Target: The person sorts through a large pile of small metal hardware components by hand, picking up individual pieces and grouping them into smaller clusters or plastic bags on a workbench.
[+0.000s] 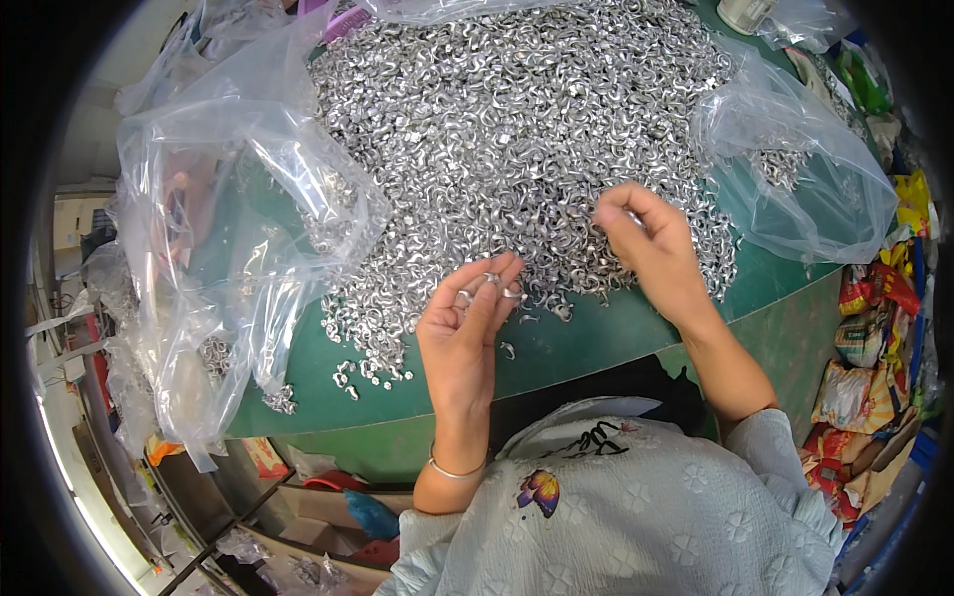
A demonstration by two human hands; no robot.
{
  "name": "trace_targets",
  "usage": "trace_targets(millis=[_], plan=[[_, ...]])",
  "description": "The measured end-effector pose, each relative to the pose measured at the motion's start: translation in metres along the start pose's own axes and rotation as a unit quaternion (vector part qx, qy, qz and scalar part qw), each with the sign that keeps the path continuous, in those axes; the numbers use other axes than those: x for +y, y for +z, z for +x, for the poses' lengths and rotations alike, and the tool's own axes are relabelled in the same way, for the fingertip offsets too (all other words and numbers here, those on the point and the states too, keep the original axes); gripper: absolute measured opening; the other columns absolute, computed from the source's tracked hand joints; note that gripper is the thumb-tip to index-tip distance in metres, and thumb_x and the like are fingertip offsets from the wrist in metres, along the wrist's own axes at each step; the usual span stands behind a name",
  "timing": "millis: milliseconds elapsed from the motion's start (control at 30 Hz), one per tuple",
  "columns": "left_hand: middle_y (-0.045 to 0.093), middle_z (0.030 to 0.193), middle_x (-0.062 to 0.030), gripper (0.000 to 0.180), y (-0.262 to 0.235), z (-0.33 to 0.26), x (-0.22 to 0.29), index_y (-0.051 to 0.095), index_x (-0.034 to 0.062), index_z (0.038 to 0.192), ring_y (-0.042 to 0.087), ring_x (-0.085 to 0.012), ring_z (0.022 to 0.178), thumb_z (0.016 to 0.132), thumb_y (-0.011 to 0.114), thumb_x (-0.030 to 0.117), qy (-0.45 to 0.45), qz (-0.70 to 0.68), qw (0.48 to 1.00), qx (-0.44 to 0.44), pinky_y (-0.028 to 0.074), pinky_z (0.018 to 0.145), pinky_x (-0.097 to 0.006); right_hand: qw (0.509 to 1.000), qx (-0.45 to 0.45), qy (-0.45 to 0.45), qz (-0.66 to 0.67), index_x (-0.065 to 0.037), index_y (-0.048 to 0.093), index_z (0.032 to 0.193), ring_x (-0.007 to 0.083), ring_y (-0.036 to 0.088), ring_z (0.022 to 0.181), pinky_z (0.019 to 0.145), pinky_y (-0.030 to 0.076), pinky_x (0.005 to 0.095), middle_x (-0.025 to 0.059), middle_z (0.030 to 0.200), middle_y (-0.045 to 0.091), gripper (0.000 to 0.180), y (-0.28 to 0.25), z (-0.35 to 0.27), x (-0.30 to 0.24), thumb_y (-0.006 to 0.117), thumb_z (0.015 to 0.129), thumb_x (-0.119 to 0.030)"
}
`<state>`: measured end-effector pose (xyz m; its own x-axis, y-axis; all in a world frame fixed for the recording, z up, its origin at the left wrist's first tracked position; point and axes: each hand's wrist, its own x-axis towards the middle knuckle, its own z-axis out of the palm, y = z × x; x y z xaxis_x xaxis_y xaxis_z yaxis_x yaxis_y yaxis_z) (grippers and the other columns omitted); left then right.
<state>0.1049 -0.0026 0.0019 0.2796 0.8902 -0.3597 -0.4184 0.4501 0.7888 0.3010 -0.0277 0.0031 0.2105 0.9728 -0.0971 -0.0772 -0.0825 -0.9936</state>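
Note:
A wide heap of small, shiny, curved metal pieces [517, 119] covers much of the green tabletop [576, 338]. My left hand [467, 323], a bracelet on its wrist, is held at the heap's near edge. Its fingers are curled round a few of the silvery curved metal pieces [487, 286], pinched between thumb and fingertips. Over the right part of the heap, my right hand [651, 243] is closed, thumb against the bent forefinger. Whatever may be between those fingertips is too small to make out. A few loose pieces lie beside my left hand.
Clear plastic bags [229, 199] drape over the table's left side, some metal pieces inside. Another clear bag [795, 169] with pieces lies at the right. A white can [743, 12] stands at the far right. Colourful packets [865, 338] are piled beyond the table's right edge.

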Motion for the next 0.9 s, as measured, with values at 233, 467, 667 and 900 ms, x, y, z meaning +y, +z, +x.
trace_targets(millis=[233,467,667,900], plan=[[0.055,0.113,-0.0212,0.021,0.000,0.009,-0.007,0.050,-0.0049,0.108,0.053,-0.0304,0.109,0.088,0.049,0.000,0.160,0.034,0.986,0.028,0.047,0.091,-0.036,0.949,-0.066,0.150,0.270,-0.003,0.057,0.090,0.0069,0.037,0.044,0.039,0.026,0.0212,-0.0027,0.056,0.046,0.011,-0.007,0.001,-0.012,0.054,0.085,-0.012],[0.039,0.059,-0.0011,0.026,0.001,0.010,0.009,0.054,-0.0005,0.093,0.037,-0.0094,0.052,0.095,0.042,0.022,-0.047,-0.187,0.981,-0.027,0.031,0.046,-0.021,0.888,0.037,-0.175,-0.424,-0.007,0.061,0.083,0.0255,0.058,0.056,0.047,0.043,0.0361,0.0077,0.069,0.059,0.016,0.033,0.006,-0.008,0.065,0.076,-0.020],[0.046,0.066,-0.0017,0.021,0.000,0.006,0.005,0.055,-0.0022,0.101,0.041,-0.0080,0.055,0.093,0.044,0.014,-0.058,-0.098,0.993,0.002,0.032,0.044,-0.019,0.880,0.021,-0.171,-0.444,-0.006,0.060,0.081,0.0284,0.059,0.060,0.048,0.044,0.0379,0.0079,0.071,0.060,0.018,0.033,0.006,0.002,0.065,0.075,-0.022],[0.054,0.086,-0.0039,0.023,0.001,0.004,-0.006,0.053,-0.0042,0.108,0.041,-0.0071,0.063,0.087,0.050,0.003,-0.035,-0.056,0.998,-0.012,0.032,0.048,-0.017,0.852,0.044,-0.174,-0.492,-0.006,0.060,0.079,0.0279,0.059,0.056,0.045,0.044,0.0367,0.0082,0.069,0.059,0.016,0.040,0.005,0.001,0.064,0.075,-0.021]])
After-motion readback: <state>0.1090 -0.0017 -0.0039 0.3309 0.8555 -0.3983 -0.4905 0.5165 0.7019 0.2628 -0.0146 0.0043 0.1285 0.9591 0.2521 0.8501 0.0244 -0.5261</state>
